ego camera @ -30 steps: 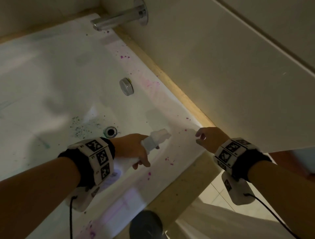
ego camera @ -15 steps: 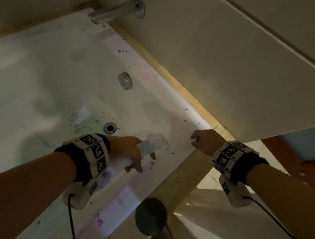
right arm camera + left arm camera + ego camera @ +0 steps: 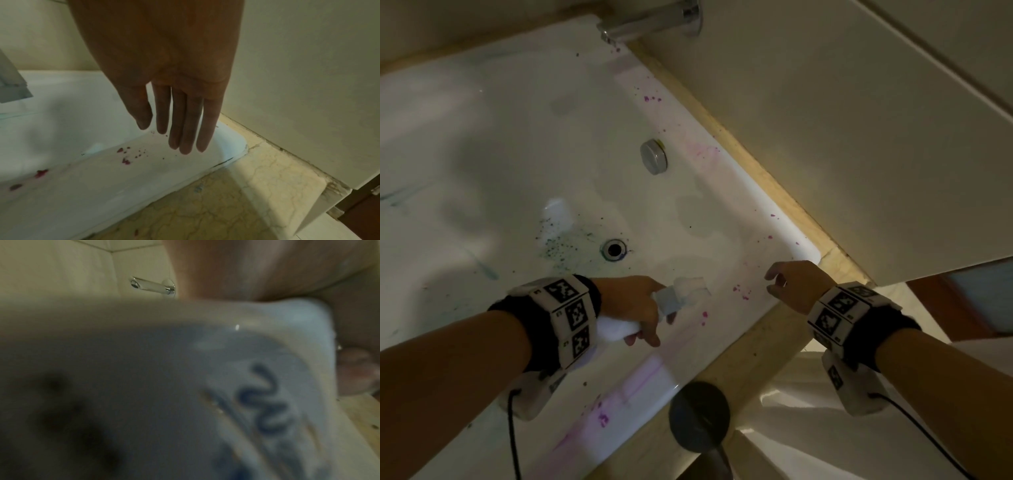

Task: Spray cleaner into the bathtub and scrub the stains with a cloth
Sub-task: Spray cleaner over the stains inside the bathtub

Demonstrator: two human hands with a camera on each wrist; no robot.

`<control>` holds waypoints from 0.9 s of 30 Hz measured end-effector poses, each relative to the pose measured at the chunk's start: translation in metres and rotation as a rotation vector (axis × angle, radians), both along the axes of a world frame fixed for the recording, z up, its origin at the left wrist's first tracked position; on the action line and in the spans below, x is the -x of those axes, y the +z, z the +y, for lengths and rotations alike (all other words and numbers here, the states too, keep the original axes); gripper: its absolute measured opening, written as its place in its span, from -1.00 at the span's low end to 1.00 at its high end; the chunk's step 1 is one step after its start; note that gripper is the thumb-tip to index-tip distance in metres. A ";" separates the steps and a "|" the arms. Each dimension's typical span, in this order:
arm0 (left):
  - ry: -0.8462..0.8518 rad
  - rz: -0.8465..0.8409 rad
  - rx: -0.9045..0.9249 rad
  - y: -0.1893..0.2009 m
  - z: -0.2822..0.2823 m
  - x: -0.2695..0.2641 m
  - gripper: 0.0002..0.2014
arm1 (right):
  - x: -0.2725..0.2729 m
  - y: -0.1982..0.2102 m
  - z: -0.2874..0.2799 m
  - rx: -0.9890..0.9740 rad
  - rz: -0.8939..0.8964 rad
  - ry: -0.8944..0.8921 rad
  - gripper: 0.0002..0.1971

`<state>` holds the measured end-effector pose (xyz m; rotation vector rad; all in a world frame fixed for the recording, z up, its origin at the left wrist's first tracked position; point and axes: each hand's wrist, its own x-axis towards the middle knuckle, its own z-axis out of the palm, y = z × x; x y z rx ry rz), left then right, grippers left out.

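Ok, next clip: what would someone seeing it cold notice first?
Probably the purple stains spattered on the white bathtub rim near its corner, with greenish-blue speckles on the tub floor beside the drain. Next, the left hand gripping a white spray bottle, its nozzle toward the purple spots. The right hand hovers open above the rim corner, holding nothing.

white bathtub (image 3: 482, 137), purple stains (image 3: 741, 291), white spray bottle (image 3: 674, 298)

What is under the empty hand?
Under the right hand lies the bathtub rim, speckled with pink stains. The fingers hide a strip of rim behind them.
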<state>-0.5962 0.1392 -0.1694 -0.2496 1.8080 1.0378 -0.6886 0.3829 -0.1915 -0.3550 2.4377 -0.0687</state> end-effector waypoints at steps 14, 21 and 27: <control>0.060 -0.005 0.053 0.013 -0.062 -0.090 -0.79 | -0.066 0.019 -0.058 0.017 0.056 0.024 -0.73; 0.091 -0.022 -0.012 0.025 -0.096 -0.152 -0.73 | -0.122 0.016 -0.096 0.058 -0.002 0.083 -0.77; 0.021 -0.068 0.075 0.011 -0.099 -0.199 -0.75 | -0.148 0.009 -0.135 0.051 -0.053 0.250 -0.72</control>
